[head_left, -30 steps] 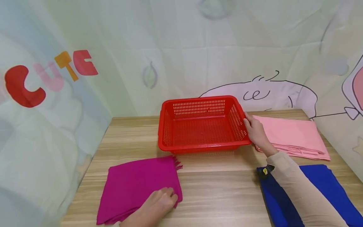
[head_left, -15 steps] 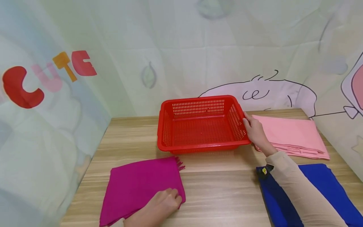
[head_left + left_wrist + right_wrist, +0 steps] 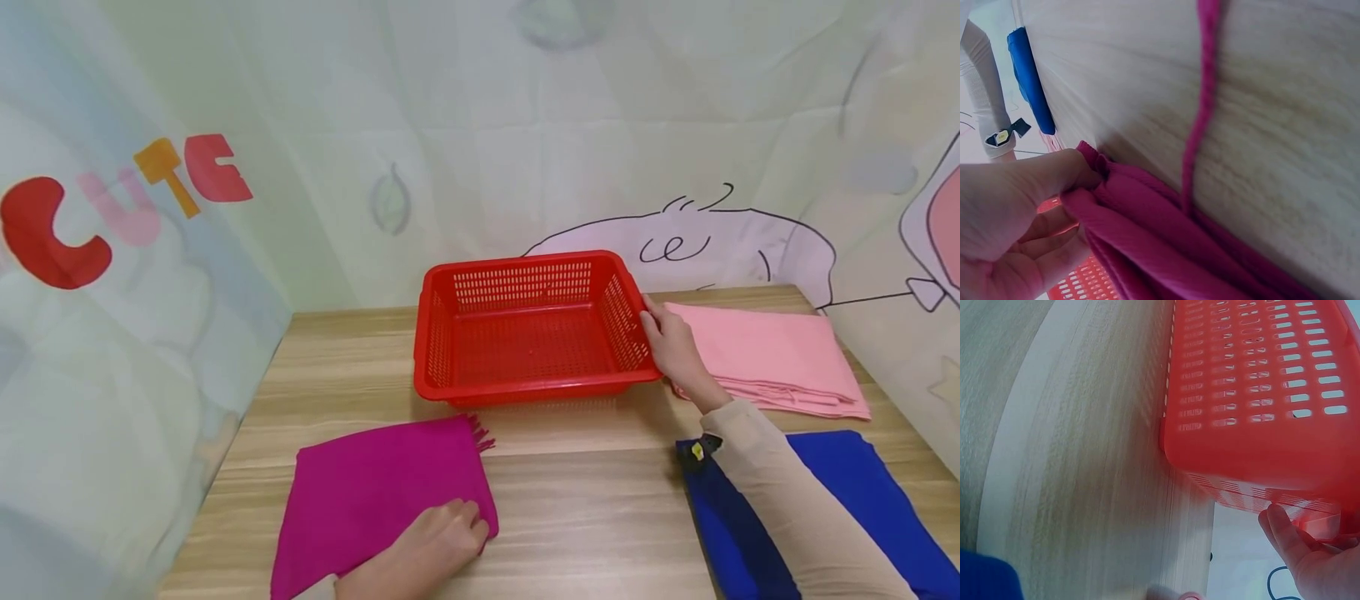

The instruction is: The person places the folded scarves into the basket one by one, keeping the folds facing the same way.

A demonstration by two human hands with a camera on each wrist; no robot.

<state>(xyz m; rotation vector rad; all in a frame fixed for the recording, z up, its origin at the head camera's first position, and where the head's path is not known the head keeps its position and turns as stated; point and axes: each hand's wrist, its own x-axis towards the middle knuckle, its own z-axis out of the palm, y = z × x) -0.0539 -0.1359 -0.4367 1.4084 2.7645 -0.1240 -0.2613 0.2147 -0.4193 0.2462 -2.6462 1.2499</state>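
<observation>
A folded magenta scarf with a fringe at its far right corner lies on the table's left half. My left hand is at its near right corner. In the left wrist view, thumb and fingers pinch the layered edge of the scarf, and one twisted fringe strand hangs apart from the folds. A red plastic basket with slotted walls stands behind the scarf, its inside bare. My right hand grips the right end of its rim; in the right wrist view, the right hand's fingers reach under that rim.
To the right of the basket lies a folded pink cloth. Nearer, a folded blue cloth lies partly under the right sleeve. A printed fabric backdrop borders the wooden table at the back and sides.
The left hand has shifted slightly to the right, and the magenta scarf has slid along with it. The right hand and the basket hold their place; the head view has turned a little.
</observation>
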